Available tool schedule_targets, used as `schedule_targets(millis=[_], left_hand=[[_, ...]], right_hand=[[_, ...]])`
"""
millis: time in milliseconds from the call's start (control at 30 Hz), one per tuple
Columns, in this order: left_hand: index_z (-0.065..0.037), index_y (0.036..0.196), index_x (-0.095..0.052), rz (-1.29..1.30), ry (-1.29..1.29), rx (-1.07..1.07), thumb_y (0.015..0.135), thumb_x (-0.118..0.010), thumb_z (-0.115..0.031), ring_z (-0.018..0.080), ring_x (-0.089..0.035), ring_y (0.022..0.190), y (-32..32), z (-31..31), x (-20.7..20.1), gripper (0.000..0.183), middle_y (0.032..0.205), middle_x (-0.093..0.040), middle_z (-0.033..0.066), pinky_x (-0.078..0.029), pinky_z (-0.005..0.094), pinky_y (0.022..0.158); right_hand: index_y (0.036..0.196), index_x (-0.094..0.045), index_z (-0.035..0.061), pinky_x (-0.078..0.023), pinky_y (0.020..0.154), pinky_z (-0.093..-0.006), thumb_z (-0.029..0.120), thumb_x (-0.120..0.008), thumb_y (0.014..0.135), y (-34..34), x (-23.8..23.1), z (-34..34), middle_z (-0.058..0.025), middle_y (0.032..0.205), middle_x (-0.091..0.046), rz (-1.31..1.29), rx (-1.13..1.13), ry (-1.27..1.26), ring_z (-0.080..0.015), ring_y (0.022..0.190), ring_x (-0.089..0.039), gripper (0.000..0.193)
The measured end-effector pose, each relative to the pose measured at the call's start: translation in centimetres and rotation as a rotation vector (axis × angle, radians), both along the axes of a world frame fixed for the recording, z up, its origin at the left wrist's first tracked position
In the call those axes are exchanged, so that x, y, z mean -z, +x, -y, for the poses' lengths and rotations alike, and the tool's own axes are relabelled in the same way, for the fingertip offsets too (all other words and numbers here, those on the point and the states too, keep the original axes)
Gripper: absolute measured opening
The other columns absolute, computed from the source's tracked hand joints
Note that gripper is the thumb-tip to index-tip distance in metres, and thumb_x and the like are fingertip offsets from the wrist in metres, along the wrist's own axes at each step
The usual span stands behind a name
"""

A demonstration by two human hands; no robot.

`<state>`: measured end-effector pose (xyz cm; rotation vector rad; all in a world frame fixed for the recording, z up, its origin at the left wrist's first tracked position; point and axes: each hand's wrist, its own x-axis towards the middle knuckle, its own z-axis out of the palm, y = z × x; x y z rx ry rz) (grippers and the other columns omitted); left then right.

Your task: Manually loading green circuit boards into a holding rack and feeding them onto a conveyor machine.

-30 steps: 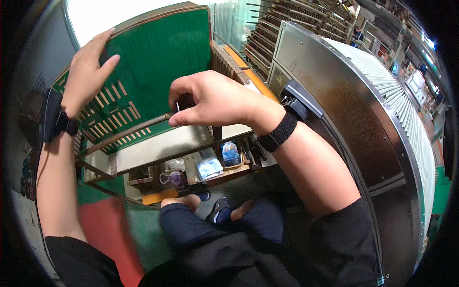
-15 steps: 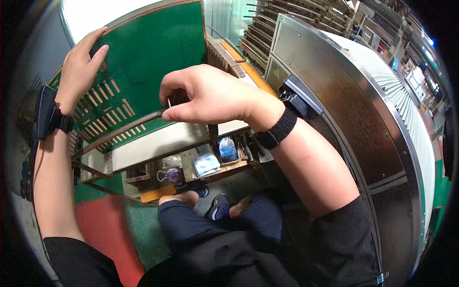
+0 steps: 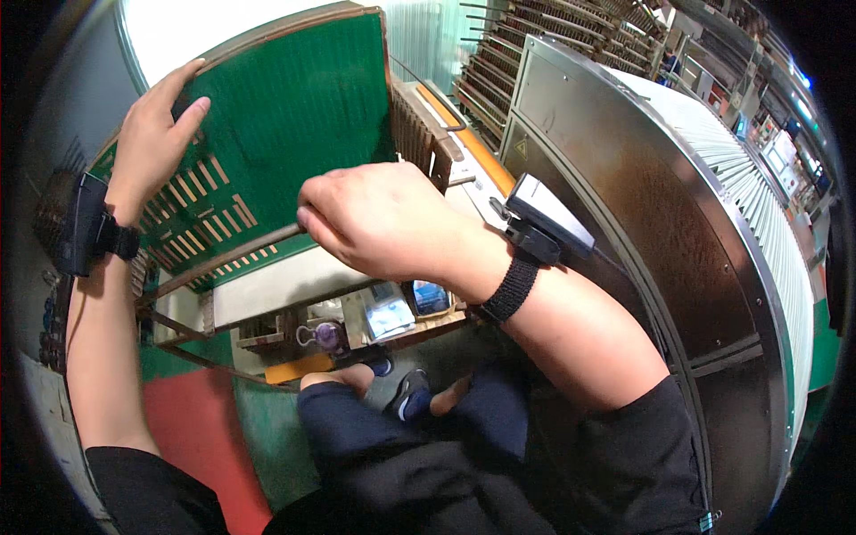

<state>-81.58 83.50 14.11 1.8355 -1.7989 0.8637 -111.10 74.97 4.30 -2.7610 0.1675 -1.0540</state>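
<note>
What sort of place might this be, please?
Most likely a factory workshop, judging by the large metal-cased machine, the rows of rods beyond it and the upright green board.

Right end of the rod (image 3: 255, 243) hidden behind right hand (image 3: 379, 218).

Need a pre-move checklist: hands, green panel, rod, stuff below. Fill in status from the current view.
1. Left hand at the upper edge of the green panel: ok, fingertips are at the edge, thumb spread apart.
2. Right hand grip confirmed: cannot tell, fingers are curled and their inner side is hidden.
3. Right end of the metal rod visible: not ok, the right hand covers it in this view.
4. Purple container clear of both hands: ok.
5. Black wristband worn on the right wrist: ok.
</note>
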Motion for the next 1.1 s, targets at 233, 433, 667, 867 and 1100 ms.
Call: schedule_targets(millis=[233, 433, 667, 867, 1100], left_hand=[[-0.003, 0.135, -0.059, 0.036, 0.004, 0.018, 0.091, -0.068, -0.020, 0.0383, -0.059, 0.128, -1.2, -0.3, -1.1, 0.047, 0.136, -0.063, 0.0220, -0.045, 0.0457, 0.112], [-0.008, 0.138, -0.057, 0.038, 0.018, 0.012, 0.093, -0.065, -0.022, 0.0365, -0.049, 0.140, -1.3, -0.9, -0.7, 0.047, 0.147, -0.057, 0.0157, -0.036, 0.0490, 0.116], [-0.005, 0.144, -0.050, 0.099, 0.040, -0.064, 0.085, -0.071, -0.024, 0.0375, -0.050, 0.136, -1.8, -0.8, -0.6, 0.064, 0.144, -0.056, 0.0187, -0.035, 0.0492, 0.117], [-0.006, 0.147, -0.049, 0.137, -0.152, 0.060, 0.083, -0.069, -0.013, 0.0373, -0.046, 0.141, -3.2, -3.4, 2.1, 0.067, 0.151, -0.050, 0.0185, -0.032, 0.0504, 0.119], [0.001, 0.135, -0.055, -1.038, 0.453, 0.340, 0.086, -0.057, 0.009, 0.0224, -0.056, 0.121, 0.9, -2.2, 10.6, 0.050, 0.127, -0.060, 0.0108, -0.040, 0.0352, 0.110]], right_hand=[[0.099, -0.068, 0.0083, -0.057, 0.075, -0.0517, 0.036, -0.059, 0.097, 0.0, -1.7, 0.3, -0.0160, 0.089, -0.072, -0.175, -0.048, 0.093, -0.0374, 0.087, -0.071, 0.029], [0.098, -0.070, 0.0077, -0.057, 0.075, -0.0504, 0.039, -0.060, 0.096, -0.4, -2.0, -0.5, -0.0154, 0.091, -0.073, -0.188, -0.015, 0.158, -0.0370, 0.089, -0.071, 0.032], [0.104, -0.068, 0.0091, -0.056, 0.075, -0.0527, 0.039, -0.058, 0.098, 0.5, -1.8, -1.0, -0.0169, 0.089, -0.073, -0.221, 0.087, 0.141, -0.0385, 0.087, -0.071, 0.032], [0.098, -0.054, 0.0048, -0.054, 0.064, -0.0526, 0.015, -0.063, 0.084, 2.0, 0.9, -1.9, -0.0177, 0.076, -0.065, 0.110, 0.201, 0.054, -0.0399, 0.072, -0.068, 0.019], [0.104, -0.060, 0.0009, -0.051, 0.079, -0.0537, 0.020, -0.065, 0.087, 1.5, -0.3, -1.7, -0.0219, 0.093, -0.067, 0.058, 0.092, 0.226, -0.0435, 0.091, -0.066, 0.026]])
